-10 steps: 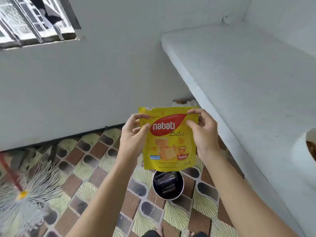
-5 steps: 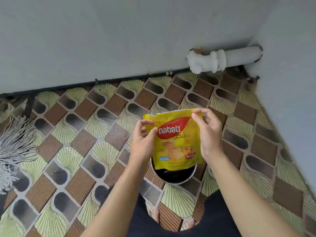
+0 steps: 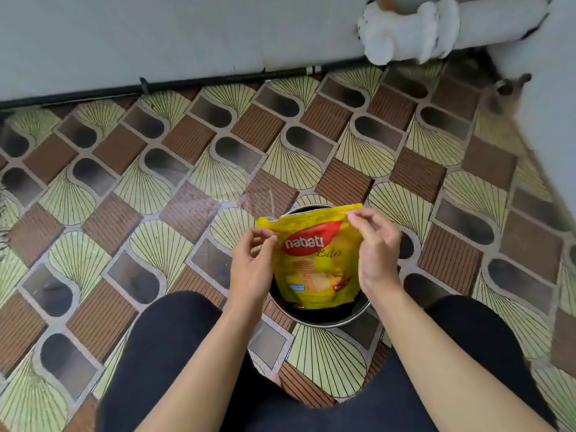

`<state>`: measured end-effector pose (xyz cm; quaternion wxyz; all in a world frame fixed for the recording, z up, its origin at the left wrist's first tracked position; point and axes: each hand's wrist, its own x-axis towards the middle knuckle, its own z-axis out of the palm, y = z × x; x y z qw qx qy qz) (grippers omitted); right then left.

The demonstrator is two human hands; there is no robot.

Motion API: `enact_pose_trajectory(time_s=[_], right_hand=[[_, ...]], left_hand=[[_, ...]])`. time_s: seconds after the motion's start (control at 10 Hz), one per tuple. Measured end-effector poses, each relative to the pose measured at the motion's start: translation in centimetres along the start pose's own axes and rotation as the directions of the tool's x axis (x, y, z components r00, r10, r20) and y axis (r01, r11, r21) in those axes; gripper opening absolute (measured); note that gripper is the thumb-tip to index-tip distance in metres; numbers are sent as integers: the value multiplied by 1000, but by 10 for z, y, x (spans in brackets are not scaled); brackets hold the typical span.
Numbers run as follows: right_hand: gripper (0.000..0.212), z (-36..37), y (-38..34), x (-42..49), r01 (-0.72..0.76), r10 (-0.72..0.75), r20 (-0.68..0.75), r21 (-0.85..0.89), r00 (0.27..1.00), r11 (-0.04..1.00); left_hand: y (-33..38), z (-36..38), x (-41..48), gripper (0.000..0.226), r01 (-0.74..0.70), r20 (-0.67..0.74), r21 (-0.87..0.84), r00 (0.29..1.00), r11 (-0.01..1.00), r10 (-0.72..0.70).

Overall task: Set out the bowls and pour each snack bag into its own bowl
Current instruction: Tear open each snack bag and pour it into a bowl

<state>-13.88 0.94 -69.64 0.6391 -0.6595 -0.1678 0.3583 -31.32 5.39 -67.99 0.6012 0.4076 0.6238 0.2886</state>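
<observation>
while the person stands over it, the snack bag (image 3: 314,260) hangs upright just right of frame centre, its printed face toward the camera and its lower end dipping inside the rim of a round container (image 3: 327,321) on the floor. the container is dark inside with a metal rim; bowl or bin, cannot tell, and the bag hides what is in it.

left hand (image 3: 252,266) is at the bag's 9 o'clock, thumb and forefinger pinching the upper left edge. right hand (image 3: 377,254) is at the bag's 3 o'clock, thumb and fingertips pinching the top right corner, other fingers loosely curled. neither hand is spread or pressed flat.

the bag's top edge looks uneven, maybe already torn open; blurred, so not sure. full or empty, cannot tell.

step in hand, as a guess: handling one bag by its mouth over a receptacle, either opening it to pour or finishing with it. if it still holds snack, the next move calls for pulling the two pinches apart and tipping the mouth down inside the rim, low enough that nothing lands on the tiled floor (image 3: 156,182).

other things: white pipe (image 3: 411,32) on the wall at 1 o'clock, dark trouser legs (image 3: 162,353) from 5 to 7 o'clock.
</observation>
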Motion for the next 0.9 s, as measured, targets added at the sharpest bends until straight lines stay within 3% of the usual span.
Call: enact_pose_trajectory(time_s=[0.1, 0.2, 0.4, 0.5, 0.6, 0.7, 0.8, 0.9], right_hand=[[10, -7, 7, 4, -8, 9, 6, -78, 1000, 997], [36, -17, 12, 7, 36, -20, 84, -189, 996, 981], [45, -23, 2, 13, 193, -151, 215, -188, 965, 963], [50, -37, 10, 10, 196, -120, 289, -252, 950, 947], [49, -57, 30, 6, 180, -23, 341, -435, 940, 882], [36, -59, 26, 8, 235, -50, 368, -478, 928, 847], [21, -50, 9, 13, 230, -75, 403, -351, 912, 908], [12, -39, -10, 14, 161, -72, 326, -257, 943, 953]], left_hand=[[2, 1, 6, 16, 30, 21, 80, 999, 996, -32], [10, 5, 11, 22, -6, 11, 173, 1000, 985, 4], [8, 0, 9, 27, -249, -25, 139, 967, 958, 255], [-1, -4, 4, 36, -243, 7, 281, 968, 928, 251], [-11, -4, 1, 56, -99, 75, 466, 995, 879, 72], [-2, 3, 0, 60, -76, 59, 471, 997, 879, 55], [8, 6, 2, 58, -128, 53, 414, 992, 901, 117], [20, 3, 3, 48, -163, 87, 230, 985, 959, 147]])
